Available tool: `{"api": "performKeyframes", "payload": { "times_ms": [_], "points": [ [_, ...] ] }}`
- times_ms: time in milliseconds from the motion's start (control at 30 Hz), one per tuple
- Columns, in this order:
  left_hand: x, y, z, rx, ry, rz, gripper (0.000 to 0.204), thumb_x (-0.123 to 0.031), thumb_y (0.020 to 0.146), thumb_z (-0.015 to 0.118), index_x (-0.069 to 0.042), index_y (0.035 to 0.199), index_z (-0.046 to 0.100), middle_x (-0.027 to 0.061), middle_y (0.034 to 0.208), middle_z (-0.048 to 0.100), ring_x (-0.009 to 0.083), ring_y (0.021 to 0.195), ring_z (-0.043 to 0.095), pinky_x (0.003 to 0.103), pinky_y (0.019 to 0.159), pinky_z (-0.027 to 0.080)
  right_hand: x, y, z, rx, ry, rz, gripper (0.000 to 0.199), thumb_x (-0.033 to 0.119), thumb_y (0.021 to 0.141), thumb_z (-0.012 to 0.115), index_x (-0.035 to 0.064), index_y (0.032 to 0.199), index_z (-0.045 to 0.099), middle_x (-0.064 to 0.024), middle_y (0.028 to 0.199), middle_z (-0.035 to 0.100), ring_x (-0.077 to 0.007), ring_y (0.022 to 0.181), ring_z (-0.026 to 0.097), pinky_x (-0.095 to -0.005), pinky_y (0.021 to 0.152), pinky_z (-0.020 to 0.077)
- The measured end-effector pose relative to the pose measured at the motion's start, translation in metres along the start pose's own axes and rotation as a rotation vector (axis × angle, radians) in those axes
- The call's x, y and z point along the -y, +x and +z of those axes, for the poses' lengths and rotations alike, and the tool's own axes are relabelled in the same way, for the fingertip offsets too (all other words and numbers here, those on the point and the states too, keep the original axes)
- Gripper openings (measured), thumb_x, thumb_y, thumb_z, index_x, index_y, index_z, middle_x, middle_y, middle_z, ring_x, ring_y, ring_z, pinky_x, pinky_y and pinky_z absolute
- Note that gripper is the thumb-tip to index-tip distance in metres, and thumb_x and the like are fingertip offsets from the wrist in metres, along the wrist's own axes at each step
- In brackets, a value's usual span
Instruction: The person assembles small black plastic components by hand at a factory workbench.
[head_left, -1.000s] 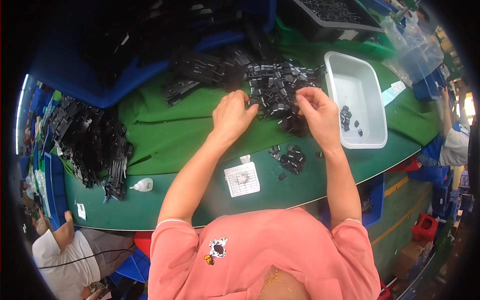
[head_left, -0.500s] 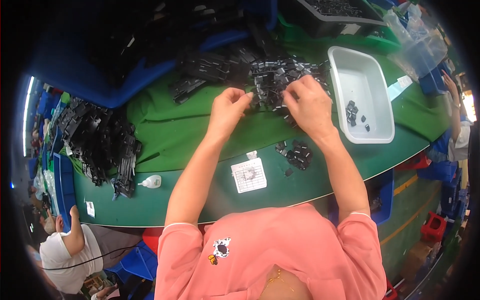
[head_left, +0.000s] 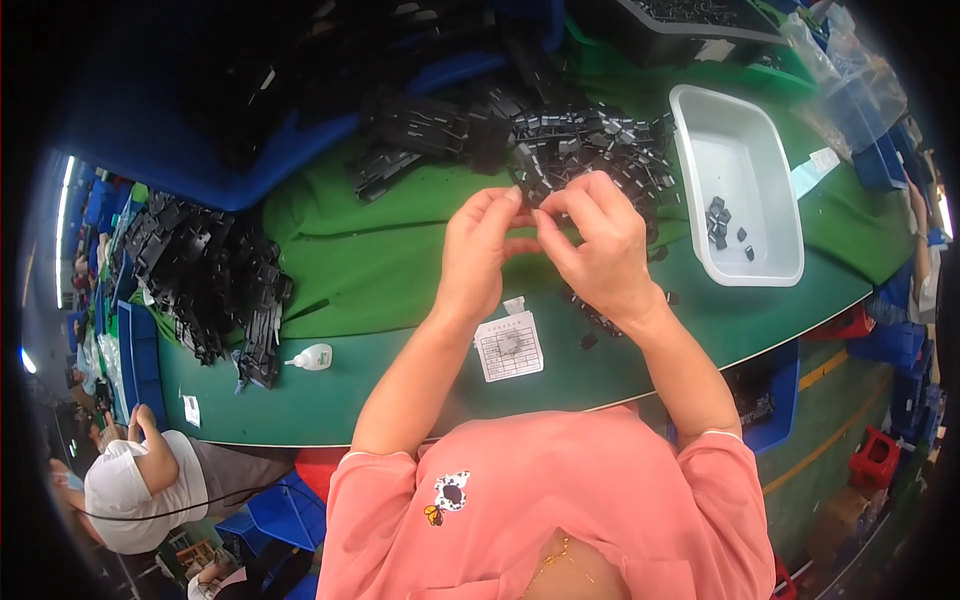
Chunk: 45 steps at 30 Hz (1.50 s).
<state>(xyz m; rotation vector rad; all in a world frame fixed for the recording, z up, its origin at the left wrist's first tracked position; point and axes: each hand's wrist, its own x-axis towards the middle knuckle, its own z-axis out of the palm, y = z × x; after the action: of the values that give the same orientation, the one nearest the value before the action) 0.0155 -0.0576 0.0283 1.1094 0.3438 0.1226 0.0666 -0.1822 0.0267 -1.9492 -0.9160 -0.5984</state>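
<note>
My left hand point(head_left: 478, 250) and my right hand point(head_left: 602, 250) meet over the green cloth point(head_left: 350, 235), fingertips nearly touching. Both are closed in a pinch, and whatever sits between the fingers is too small and hidden to name. Just beyond them lies a heap of small black plastic parts point(head_left: 600, 145). Closer to me, partly covered by my right hand and wrist, is a smaller group of black pieces point(head_left: 598, 318). A white plastic tray point(head_left: 725, 140) stands to the right with several small black pieces point(head_left: 718, 222) in it.
Long black plastic parts point(head_left: 205, 275) are heaped at the left, beside a small white bottle point(head_left: 312, 357). A printed paper point(head_left: 510, 350) lies near me. Large blue bin point(head_left: 165, 165) stands far left; a black bin point(head_left: 670, 40) stands at the back. A co-worker point(head_left: 145, 490) is at lower left.
My hands have come together from apart and drawn slightly nearer to me, away from the heap. My right hand now partly covers the small group of black pieces. The whole view has shifted slightly.
</note>
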Motion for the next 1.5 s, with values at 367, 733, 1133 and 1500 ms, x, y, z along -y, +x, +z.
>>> {"api": "performKeyframes", "payload": {
  "times_ms": [367,733,1133,1500],
  "points": [
    [0.010,-0.007,-0.002,-0.041,-0.002,0.058,0.019,-0.023,0.084,0.055,-0.005,0.087,0.052,0.0024,0.083,0.056,0.0082,0.074,0.052,0.024,0.063,0.047,0.011,-0.005,-0.006,0.097,0.072,0.019,0.010,0.004,0.064,0.064,0.0043,0.068,0.055,-0.0056,0.069,0.048,-0.0215,0.061,0.051,-0.0306,0.054,0.0424],
    [0.010,-0.061,-0.015,0.099,-0.029,-0.143,0.014,-0.014,0.082,0.058,-0.003,0.088,0.051,0.0025,0.080,0.057,0.0075,0.070,0.053,0.020,0.060,0.043,0.017,-0.013,-0.036,0.489,0.753,0.731,0.025,0.022,0.085,0.053,-0.0021,0.080,0.058,-0.0007,0.064,0.052,-0.0049,0.060,0.044,-0.0212,0.053,0.0378],
    [0.011,-0.088,-0.027,0.259,0.540,-0.009,0.018,-0.018,0.086,0.052,-0.002,0.079,0.050,0.0011,0.069,0.054,0.0068,0.061,0.047,0.021,0.055,0.041,0.036,-0.043,-0.043,0.728,0.934,0.825,0.014,0.013,0.086,0.049,-0.0003,0.084,0.055,0.0012,0.072,0.053,-0.0033,0.065,0.045,-0.0178,0.055,0.0369],
    [0.018,-0.108,-0.031,0.430,0.323,-0.304,0.031,-0.024,0.091,0.043,0.000,0.074,0.053,-0.0005,0.067,0.050,0.0050,0.063,0.042,0.021,0.055,0.037,0.036,-0.071,-0.049,0.936,1.270,1.128,0.012,0.010,0.085,0.049,0.0003,0.080,0.055,0.0011,0.068,0.049,-0.0050,0.061,0.043,-0.0194,0.052,0.0340]
  ]
}}
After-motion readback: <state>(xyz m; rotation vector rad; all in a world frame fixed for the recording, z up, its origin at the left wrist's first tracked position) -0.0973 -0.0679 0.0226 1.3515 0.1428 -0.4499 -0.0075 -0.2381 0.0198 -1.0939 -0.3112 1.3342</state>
